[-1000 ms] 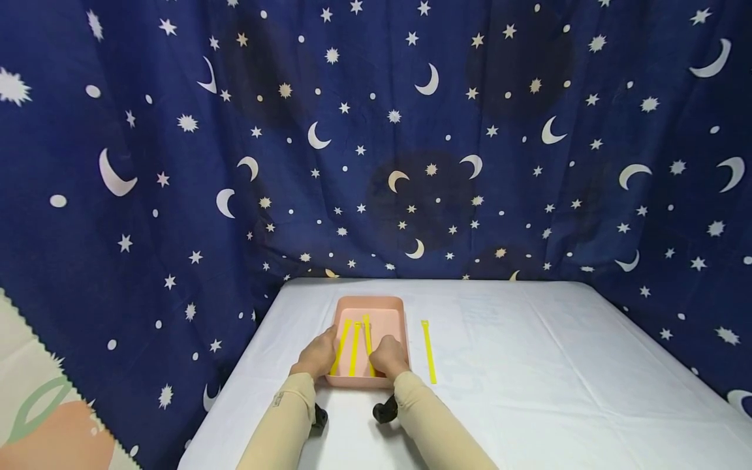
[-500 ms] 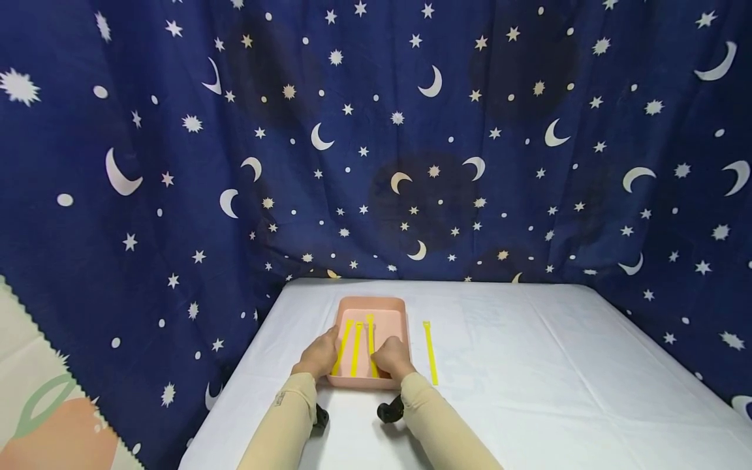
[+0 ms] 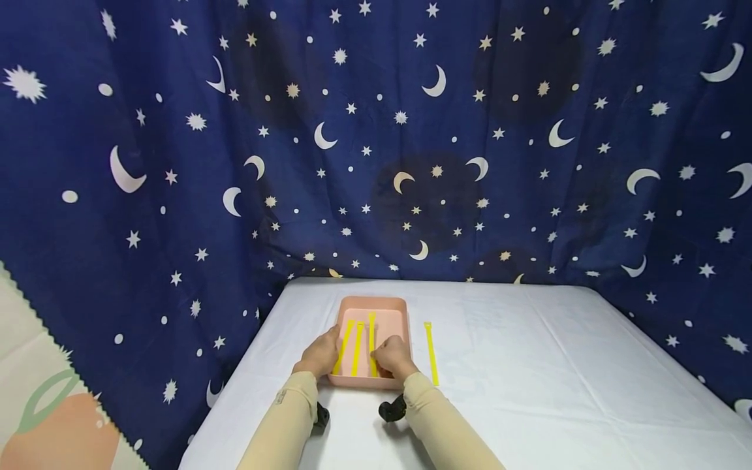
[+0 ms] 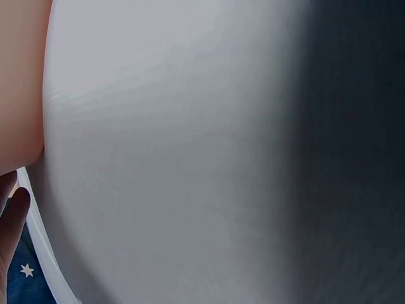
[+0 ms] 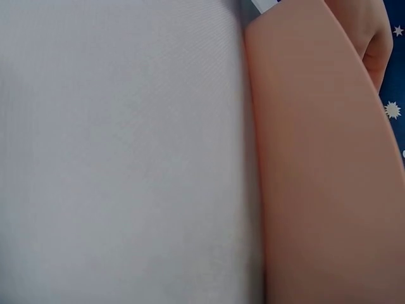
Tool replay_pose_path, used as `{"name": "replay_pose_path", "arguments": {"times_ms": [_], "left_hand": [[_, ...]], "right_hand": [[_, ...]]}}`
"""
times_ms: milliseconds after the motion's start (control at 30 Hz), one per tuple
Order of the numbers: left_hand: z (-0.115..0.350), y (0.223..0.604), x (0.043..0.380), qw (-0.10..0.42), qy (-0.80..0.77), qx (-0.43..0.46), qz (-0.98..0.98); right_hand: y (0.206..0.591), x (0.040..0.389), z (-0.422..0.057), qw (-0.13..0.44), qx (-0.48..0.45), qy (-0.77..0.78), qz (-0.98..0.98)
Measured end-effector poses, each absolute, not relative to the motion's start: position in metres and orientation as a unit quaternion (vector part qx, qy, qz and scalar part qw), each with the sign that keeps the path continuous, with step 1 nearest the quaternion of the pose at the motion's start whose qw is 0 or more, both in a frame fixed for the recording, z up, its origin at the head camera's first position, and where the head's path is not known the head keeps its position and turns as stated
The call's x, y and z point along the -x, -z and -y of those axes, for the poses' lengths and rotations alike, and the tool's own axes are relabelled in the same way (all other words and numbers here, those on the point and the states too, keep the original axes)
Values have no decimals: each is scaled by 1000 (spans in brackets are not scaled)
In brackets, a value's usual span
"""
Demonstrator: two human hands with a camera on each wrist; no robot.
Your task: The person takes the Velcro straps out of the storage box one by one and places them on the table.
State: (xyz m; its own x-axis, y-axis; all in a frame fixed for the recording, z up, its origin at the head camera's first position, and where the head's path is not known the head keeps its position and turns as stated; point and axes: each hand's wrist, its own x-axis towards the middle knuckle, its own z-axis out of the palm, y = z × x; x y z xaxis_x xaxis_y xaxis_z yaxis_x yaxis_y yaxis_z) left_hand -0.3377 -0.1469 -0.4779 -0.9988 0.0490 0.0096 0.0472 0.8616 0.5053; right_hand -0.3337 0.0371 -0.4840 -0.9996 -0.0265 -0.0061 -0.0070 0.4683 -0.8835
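Note:
Inside a shallow pink tray (image 3: 392, 312) on the white table lie yellow cable ties with wider head ends. The left tie (image 3: 343, 347) leans slightly, and the middle tie (image 3: 357, 349) lies beside it. My right hand (image 3: 392, 356) reaches over the tray's front right part, its fingers curled and pinching the right tie (image 3: 372, 333) near its lower half. My left hand (image 3: 320, 352) grips the tray's left wall. The left wrist view catches its fingers (image 4: 14, 218) outside the tray wall. A further yellow tie (image 3: 431, 354) lies on the table right of the tray.
The white cloth-covered table (image 3: 529, 365) spreads widely to the right of the tray. A dark blue curtain (image 3: 364, 130) with moons and stars hangs behind it. Patterned cream fabric (image 3: 53, 385) shows at the lower left.
The tie under my right hand has swung from a slant to nearly straight, its head end shifting to the right. My left hand stays at the tray; the head view has shifted slightly.

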Motion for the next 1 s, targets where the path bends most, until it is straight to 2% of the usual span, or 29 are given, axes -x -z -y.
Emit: {"name": "replay_pose_path", "arguments": {"times_ms": [333,567,1000], "left_hand": [[146,474,338,3,-249,-20,-968],[145,471,339,-6,-242,-35,-970],[146,474,336,-4,-241,-28,-970]], "right_hand": [[480,338,-39,40,17,530,-847],[475,340,-43,19,31,519,-854],[473,334,-40,31,41,546,-836]]}}
